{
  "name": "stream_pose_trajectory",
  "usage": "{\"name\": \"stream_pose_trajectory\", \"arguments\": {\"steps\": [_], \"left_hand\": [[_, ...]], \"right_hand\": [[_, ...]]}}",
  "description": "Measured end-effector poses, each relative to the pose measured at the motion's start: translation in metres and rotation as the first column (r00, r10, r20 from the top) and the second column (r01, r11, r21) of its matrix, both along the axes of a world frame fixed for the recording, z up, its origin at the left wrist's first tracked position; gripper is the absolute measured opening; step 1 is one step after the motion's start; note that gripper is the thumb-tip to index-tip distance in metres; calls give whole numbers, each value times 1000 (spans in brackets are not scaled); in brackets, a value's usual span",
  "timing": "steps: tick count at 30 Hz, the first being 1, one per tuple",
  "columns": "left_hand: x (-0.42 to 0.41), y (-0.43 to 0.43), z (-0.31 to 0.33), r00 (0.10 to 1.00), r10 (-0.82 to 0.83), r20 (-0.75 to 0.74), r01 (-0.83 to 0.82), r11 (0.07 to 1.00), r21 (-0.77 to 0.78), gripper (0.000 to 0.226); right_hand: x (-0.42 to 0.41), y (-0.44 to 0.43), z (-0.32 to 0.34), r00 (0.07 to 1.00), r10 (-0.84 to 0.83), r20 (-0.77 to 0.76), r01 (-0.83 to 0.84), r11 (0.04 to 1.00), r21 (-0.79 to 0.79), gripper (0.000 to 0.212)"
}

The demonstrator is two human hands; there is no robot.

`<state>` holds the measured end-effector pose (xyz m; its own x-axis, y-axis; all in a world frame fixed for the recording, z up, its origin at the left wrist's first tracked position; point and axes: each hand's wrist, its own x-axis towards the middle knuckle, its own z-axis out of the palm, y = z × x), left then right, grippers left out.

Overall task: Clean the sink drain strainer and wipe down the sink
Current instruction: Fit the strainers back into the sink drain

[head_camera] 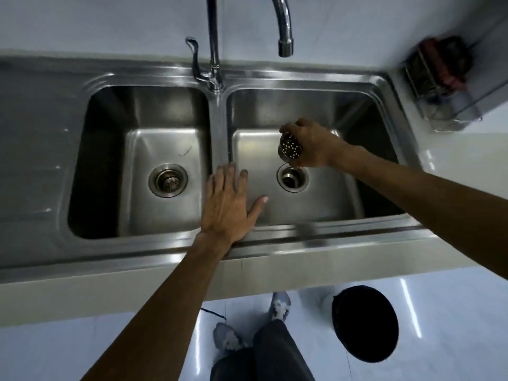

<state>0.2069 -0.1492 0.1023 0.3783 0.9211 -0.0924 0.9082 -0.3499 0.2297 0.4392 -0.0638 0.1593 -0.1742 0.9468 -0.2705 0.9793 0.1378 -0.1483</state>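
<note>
— While the right hand [310, 145] is up over the right basin, what does it hold?
— The drain strainer basket [290, 148]. Its fingers curl round the rim, and the perforated bottom faces the camera. The basket hangs just above the open drain hole [292, 179], a little behind it and clear of it.
— And the left hand [229, 204]?
— Flat, palm down, fingers straight and slightly spread, thumb out to the right, gripping nothing. It lies over the near end of the divider between the two basins and reaches into the right one. I cannot tell whether it touches the steel.
— The two hands are apart, then?
— Yes, with the drain hole between them.
— The left basin?
— Its own strainer [168, 180] sits seated in the drain.
— What else is around the stainless double sink [275, 243]?
— A gooseneck faucet spout [284, 37] ends over the back of the right basin, with a lever handle [193, 56] beside its base. On the counter at right, a wire rack [445, 86] holds something dark red, too blurred to name. Below, a black bucket [365, 323] stands on the tiled floor [41, 353] near the person's shoes [280, 305]
</note>
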Motion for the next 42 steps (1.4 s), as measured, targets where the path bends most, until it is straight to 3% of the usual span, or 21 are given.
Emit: {"name": "stream_pose_trajectory", "arguments": {"steps": [5,10,15,21,29,34,42], "left_hand": [[17,-12,-29,999,47,-20,-47,999,-10,88],[19,-10,-44,996,43,-72,-43,999,8,94],[18,-9,-49,995,39,-89,-37,999,22,98],[18,-9,-49,994,42,-104,-40,999,22,98],[19,-8,-51,992,47,-120,-45,999,17,102],[20,-7,-49,992,56,-116,-55,998,12,102],[20,-6,-50,993,49,-103,-51,999,-15,105]], "right_hand": [[46,-2,-65,993,-110,51,117,981,-155,78],[68,6,-122,984,-177,33,180,961,-212,83],[68,16,-158,992,-125,19,126,967,-221,86],[69,17,-175,996,-16,89,39,964,-262,78],[67,24,-186,992,110,66,-89,961,-264,68],[70,28,-190,990,114,86,-87,959,-270,62],[70,19,-187,993,79,85,-52,958,-281,76]]}}
